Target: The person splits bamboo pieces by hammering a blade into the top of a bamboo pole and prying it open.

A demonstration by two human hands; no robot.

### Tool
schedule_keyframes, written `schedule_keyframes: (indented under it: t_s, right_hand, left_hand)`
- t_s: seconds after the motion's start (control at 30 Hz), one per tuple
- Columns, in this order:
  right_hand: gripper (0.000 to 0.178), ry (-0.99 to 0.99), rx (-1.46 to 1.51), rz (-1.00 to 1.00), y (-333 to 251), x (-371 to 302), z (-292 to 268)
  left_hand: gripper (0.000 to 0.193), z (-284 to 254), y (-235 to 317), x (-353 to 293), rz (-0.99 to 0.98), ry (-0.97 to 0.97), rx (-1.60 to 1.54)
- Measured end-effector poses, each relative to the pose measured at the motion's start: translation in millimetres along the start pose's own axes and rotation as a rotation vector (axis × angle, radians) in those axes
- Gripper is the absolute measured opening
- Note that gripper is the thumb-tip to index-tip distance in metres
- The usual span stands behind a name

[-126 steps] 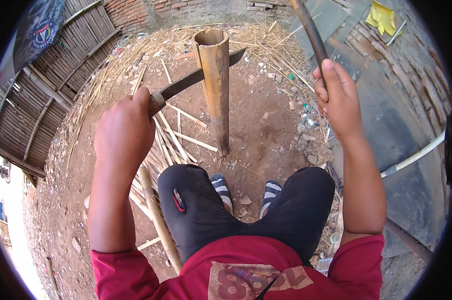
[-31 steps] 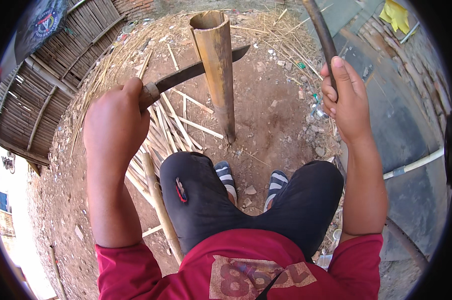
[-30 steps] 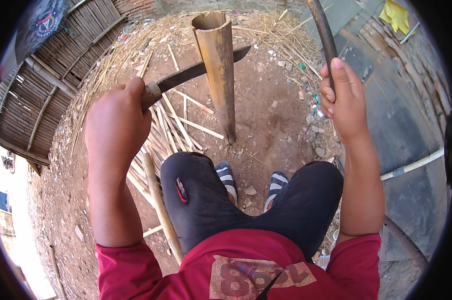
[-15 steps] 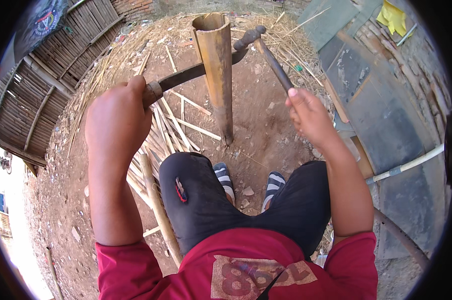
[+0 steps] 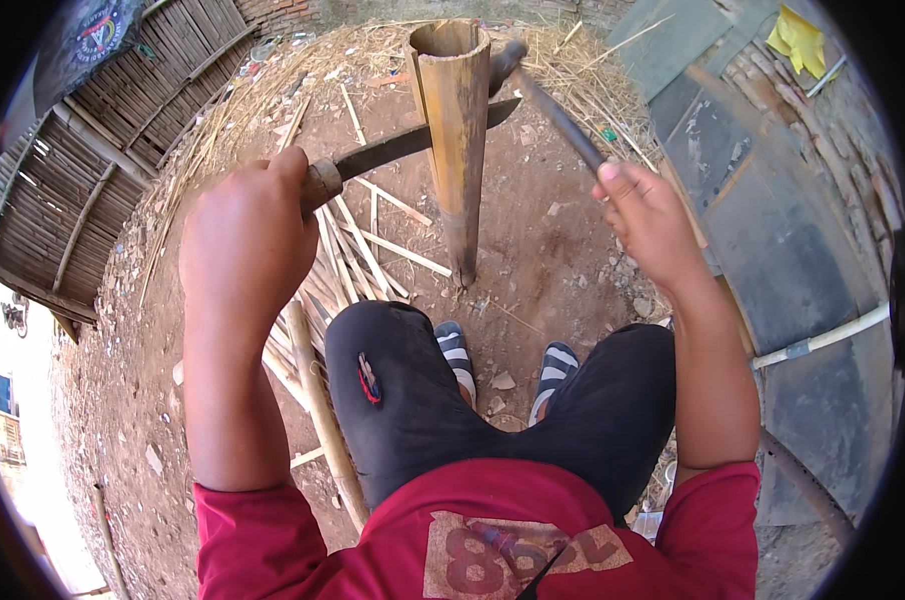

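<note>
Hammer point(image 5: 564, 120) has swung inward; shirt point(image 5: 533, 488) bears printed numerals point(image 5: 471, 572).

A row of large, dark printed numerals stands on the tan, speckled rectangular panel point(image 5: 518, 565) of the person's dark-red fabric T-shirt point(image 5: 453, 480), partly creased. Small pale lettering rings the round, multicoloured emblem point(image 5: 98, 40) on the dark, glossy sheet banner point(image 5: 58, 75) at the upper left.
</note>
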State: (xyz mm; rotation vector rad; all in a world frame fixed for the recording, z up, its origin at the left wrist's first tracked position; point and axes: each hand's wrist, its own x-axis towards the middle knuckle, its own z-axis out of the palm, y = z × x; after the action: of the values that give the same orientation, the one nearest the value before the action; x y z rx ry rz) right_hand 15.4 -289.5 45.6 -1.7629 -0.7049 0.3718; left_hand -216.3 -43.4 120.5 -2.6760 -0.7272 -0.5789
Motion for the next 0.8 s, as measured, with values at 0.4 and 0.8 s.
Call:
schedule_keyframes:
  t_s: [0.4, 0.8]
  right_hand:
    - [0.038, 0.033, 0.136, -0.001, -10.0, -19.6, -5.1]
    - [0.038, 0.089, 0.202, -0.033, -19.1, -15.4, -13.0]
  left_hand:
    - [0.009, 3.5, -4.3, 3.8, 0.003, -0.009, 0.016]
    - [0.014, 9.2, -3.4, 2.0, -0.006, 0.002, -0.017]
